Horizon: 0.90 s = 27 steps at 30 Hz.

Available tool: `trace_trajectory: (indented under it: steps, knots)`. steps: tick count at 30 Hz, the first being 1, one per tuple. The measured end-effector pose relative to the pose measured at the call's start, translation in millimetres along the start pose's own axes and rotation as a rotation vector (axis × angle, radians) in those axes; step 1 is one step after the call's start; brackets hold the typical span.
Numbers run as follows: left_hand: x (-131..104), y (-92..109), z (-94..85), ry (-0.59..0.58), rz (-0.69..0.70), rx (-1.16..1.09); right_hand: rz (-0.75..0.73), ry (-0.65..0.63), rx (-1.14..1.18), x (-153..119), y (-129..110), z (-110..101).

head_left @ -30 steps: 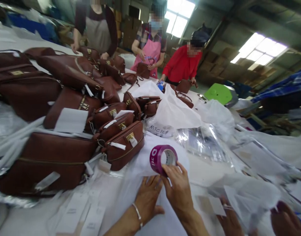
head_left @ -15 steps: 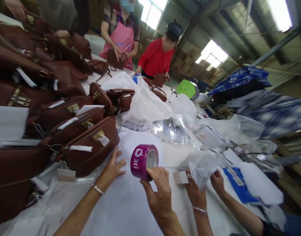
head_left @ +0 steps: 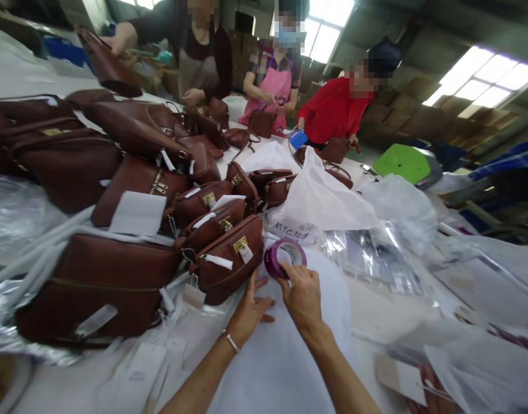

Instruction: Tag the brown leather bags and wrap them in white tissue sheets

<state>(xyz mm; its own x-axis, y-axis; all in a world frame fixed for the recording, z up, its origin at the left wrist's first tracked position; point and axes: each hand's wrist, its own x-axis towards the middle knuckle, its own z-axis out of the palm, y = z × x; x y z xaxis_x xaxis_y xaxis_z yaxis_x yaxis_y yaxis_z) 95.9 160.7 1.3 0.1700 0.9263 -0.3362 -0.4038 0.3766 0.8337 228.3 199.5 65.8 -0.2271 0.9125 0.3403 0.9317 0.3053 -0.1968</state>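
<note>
My right hand (head_left: 303, 294) grips a purple roll of packing tape (head_left: 272, 261) by its near edge, close to the far end of a smooth white sheet (head_left: 285, 362). My left hand (head_left: 250, 310) lies on that sheet with its fingers apart, just in front of a brown handbag (head_left: 229, 276). This bag has a gold clasp, a white-wrapped zip pull and a hanging tag (head_left: 194, 294). Behind the tape sits a clear plastic bag (head_left: 289, 230) with black handwriting. Whether tape is stuck to the sheet I cannot tell.
More brown handbags (head_left: 104, 276) crowd the left. White wrapping (head_left: 324, 195) and shiny plastic sleeves (head_left: 367, 253) lie beyond my right hand. Several people stand across the table, one in a red top (head_left: 332, 109). Translucent wrap (head_left: 474, 356) and a card tag are at lower right.
My view has swung left. My right hand has carried the tape roll farther away and closer to the front handbag and my left hand. My left hand stays on the sheet.
</note>
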Motion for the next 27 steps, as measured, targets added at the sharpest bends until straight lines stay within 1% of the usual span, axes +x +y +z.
trace_trajectory:
  steps: [3, 5, 8, 10, 11, 12, 14, 15, 16, 18, 20, 21, 22, 23, 25, 27]
  knots:
    - [-1.4, 0.3, -1.3, 0.004, -0.010, -0.006, 0.036, -0.090, -0.077, 26.8, 2.7, 13.1]
    - [-2.8, 2.5, -2.6, -0.007, -0.015, -0.018, 0.049, -0.156, -0.118, 37.3, 4.9, 23.8]
    - [-7.5, 7.3, -5.4, -0.014, -0.018, -0.082, 0.039, -0.199, -0.148, 39.8, 7.7, 36.4]
    - [-13.9, 10.1, -8.4, 0.023, -0.017, -0.087, 0.027, -0.196, -0.145, 36.9, 9.4, 41.2]
    - [-18.7, 11.2, -10.4, 0.056, -0.015, -0.045, 0.026, -0.192, -0.140, 35.6, 10.4, 42.8]
    - [-25.1, 12.1, -12.9, 0.084, -0.002, 0.040, 0.026, -0.189, -0.134, 34.9, 11.7, 44.1]
    - [-43.0, 13.0, -19.2, 0.090, 0.081, 0.332, 0.030, -0.182, -0.113, 35.1, 14.7, 44.9]
    - [-54.5, 12.7, -22.9, 0.059, 0.148, 0.523, 0.028, -0.174, -0.088, 35.4, 16.2, 44.2]
    - [-67.2, 11.6, -26.7, 0.003, 0.219, 0.724, 0.021, -0.151, -0.049, 35.1, 17.3, 42.5]
    - [-93.6, 5.4, -34.1, -0.140, 0.330, 1.090, -0.003, -0.053, 0.059, 30.4, 17.1, 35.5]
    - [-116.5, -8.1, -41.2, -0.265, 0.411, 1.348, -0.017, 0.078, 0.160, 15.6, 12.4, 23.5]
    - [-125.5, -17.9, -44.8, -0.299, 0.466, 1.440, -0.017, 0.118, 0.194, 2.9, 8.2, 15.9]
    - [-132.6, -29.1, -48.4, -0.305, 0.541, 1.519, -0.014, 0.130, 0.220, -13.9, 2.8, 7.9]
    - [-137.8, -41.2, -52.0, -0.279, 0.635, 1.592, -0.015, 0.116, 0.251, -34.4, -3.7, 0.1]
    - [-143.7, -65.4, -58.3, -0.136, 0.841, 1.718, -0.058, 0.064, 0.318, -84.3, -19.2, -11.1]
    - [-146.8, -84.8, -63.0, 0.009, 1.035, 1.788, -0.156, 0.054, 0.368, -137.2, -36.1, -14.9]
